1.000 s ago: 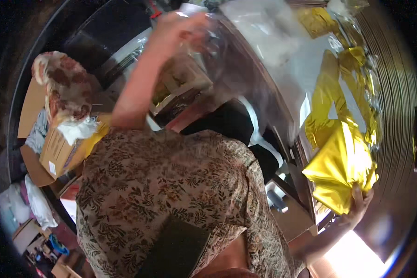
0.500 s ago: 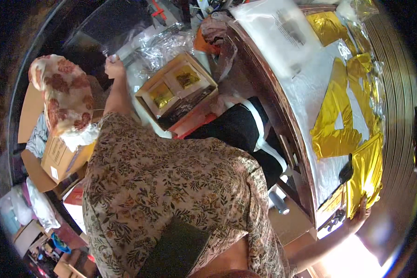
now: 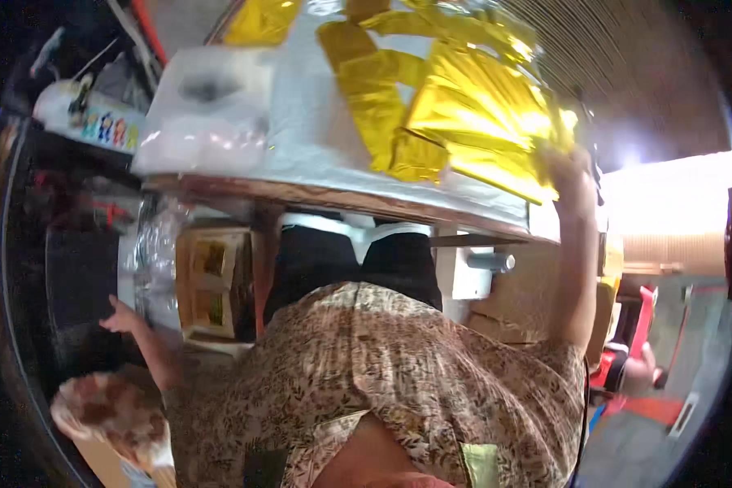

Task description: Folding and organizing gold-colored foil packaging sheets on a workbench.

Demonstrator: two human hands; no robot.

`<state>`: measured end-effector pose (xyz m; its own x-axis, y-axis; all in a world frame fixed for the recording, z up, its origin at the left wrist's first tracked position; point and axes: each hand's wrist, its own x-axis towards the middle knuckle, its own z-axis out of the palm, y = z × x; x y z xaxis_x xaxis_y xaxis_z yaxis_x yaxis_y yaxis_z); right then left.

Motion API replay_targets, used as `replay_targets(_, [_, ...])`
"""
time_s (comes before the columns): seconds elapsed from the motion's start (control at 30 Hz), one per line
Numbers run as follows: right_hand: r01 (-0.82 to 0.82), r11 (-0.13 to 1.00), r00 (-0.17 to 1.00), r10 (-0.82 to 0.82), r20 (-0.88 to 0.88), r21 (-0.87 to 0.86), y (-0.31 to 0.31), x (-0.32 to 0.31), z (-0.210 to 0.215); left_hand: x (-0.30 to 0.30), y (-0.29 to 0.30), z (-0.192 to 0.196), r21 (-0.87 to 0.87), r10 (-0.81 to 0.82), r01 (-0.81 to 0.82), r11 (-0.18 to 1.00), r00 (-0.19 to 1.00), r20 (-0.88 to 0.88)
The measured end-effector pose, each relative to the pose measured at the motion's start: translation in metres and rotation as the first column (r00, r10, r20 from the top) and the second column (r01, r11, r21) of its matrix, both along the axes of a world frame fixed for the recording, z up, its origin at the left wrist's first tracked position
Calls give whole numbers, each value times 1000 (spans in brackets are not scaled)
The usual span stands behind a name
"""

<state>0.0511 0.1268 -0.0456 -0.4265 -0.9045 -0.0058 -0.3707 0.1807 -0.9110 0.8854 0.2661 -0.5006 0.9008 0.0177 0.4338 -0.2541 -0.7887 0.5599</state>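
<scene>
My right hand, smeared by motion, grips the right edge of a shiny gold foil bag over the table. More gold foil bags lie loosely beside and beyond it on the table's pale plastic covering. Low on the left, my left hand is empty, its fingers apart. Nearest to it are a dark flat panel and a cardboard box with small gold packets inside.
The table's wooden edge runs across before my black-clad legs. Clear plastic wrap lies beside the box. A brown-and-white fluffy thing stands at lower left. A grey cylinder sits under the table. Another person shows at far right.
My body and view have turned toward the table, which now lies straight ahead. My right hand has stayed with the gold foil bag. My left hand has opened and moved lower.
</scene>
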Motion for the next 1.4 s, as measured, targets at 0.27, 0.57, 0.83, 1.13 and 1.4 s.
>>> replay_targets(0.27, [-252, 944, 884, 314, 346, -213, 2, 21, -32, -370, -109, 286, -742, -948, 670, -23, -251, -197])
replay_targets(0.57, [-182, 966, 930, 229, 287, -182, 26, 5, -59, -556, -163, 355, -876, -721, 191, -443, -656, 222])
replay_targets(0.83, [-248, 834, 924, 51, -378, -493, 44, 43, -70, -631, -158, 346, -998, -666, -17, 68, -745, -33])
replay_targets(1.13, [-362, 807, 930, 276, -244, -468, 50, 66, -76, -635, -188, 328, -833, -671, -461, 306, -725, 154])
replay_targets(1.4, [-310, 784, 951, 257, -174, -537, 32, 52, -63, -637, -211, 318, -533, -487, -777, 335, -627, 608])
